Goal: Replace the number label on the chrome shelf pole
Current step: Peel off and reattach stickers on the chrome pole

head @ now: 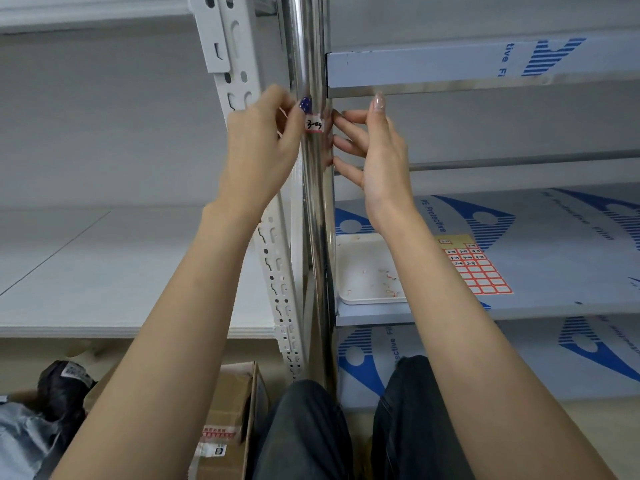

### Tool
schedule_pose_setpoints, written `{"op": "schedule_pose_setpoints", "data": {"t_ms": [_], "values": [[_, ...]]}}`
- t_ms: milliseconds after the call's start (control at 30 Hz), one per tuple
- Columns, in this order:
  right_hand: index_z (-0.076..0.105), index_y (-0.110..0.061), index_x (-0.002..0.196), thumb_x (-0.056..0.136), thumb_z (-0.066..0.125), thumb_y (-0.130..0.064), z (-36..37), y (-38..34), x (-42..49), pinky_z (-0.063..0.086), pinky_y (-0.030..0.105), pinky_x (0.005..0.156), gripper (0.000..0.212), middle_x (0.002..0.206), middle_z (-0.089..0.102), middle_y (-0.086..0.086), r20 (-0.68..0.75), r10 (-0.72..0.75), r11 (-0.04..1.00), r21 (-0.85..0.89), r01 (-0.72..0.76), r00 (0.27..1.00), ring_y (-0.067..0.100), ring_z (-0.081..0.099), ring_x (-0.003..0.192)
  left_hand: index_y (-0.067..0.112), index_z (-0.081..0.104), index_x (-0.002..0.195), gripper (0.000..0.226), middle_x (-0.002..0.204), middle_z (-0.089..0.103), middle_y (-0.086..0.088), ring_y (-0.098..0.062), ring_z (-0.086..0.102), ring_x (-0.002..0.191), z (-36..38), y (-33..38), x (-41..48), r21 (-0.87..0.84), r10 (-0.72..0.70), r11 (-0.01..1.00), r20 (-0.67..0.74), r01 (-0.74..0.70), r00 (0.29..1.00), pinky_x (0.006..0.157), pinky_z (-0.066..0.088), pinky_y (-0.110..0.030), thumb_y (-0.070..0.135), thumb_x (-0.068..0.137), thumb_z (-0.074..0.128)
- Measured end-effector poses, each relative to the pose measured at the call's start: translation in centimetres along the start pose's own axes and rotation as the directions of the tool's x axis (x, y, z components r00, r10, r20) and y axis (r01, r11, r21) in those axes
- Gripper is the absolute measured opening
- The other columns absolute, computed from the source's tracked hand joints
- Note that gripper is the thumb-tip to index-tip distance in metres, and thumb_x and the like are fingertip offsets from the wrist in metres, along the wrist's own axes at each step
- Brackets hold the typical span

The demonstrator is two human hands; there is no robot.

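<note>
Left hand (263,140) thumb presses number label (313,125) onto chrome pole (313,188); right hand (374,147) fingers spread at 3 o'clock. Risk: curved surface, edges may lift or crease.

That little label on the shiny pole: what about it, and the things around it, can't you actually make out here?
- Label: handwriting too small to read for certain, head view.
- Label's left edge: covered by the left hand, so whether it is stuck down is unclear.
- Right hand: fingertips hidden behind the chrome pole.
- Sticker sheet: numbers too small to read.
- White tray: partly hidden by the right forearm.
</note>
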State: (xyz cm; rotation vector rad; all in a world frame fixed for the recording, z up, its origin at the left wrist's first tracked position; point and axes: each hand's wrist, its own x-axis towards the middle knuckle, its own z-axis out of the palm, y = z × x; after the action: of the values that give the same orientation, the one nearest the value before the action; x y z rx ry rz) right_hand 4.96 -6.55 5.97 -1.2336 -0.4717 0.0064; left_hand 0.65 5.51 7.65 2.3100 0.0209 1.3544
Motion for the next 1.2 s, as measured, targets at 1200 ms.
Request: {"op": "schedule_pose_setpoints", "data": {"t_ms": [1200], "values": [[0.053, -0.013, 0.109, 0.094, 0.048, 0.002, -0.7, 0.5, 0.6, 0.053, 0.018, 0.071, 0.022, 0.102, 0.065, -0.007, 0.091, -0.023, 1.0, -0.018, 0.025, 0.996, -0.001, 0.063, 0.072, -0.001, 0.063, 0.08, 0.013, 0.085, 0.06, -0.016, -0.026, 0.056, 0.067, 0.3, -1.1, 1.9, 0.178, 0.459, 0.871, 0.042, -0.458, 0.888, 0.059, 0.05, -0.039, 0.009, 0.087, 0.059]]}}
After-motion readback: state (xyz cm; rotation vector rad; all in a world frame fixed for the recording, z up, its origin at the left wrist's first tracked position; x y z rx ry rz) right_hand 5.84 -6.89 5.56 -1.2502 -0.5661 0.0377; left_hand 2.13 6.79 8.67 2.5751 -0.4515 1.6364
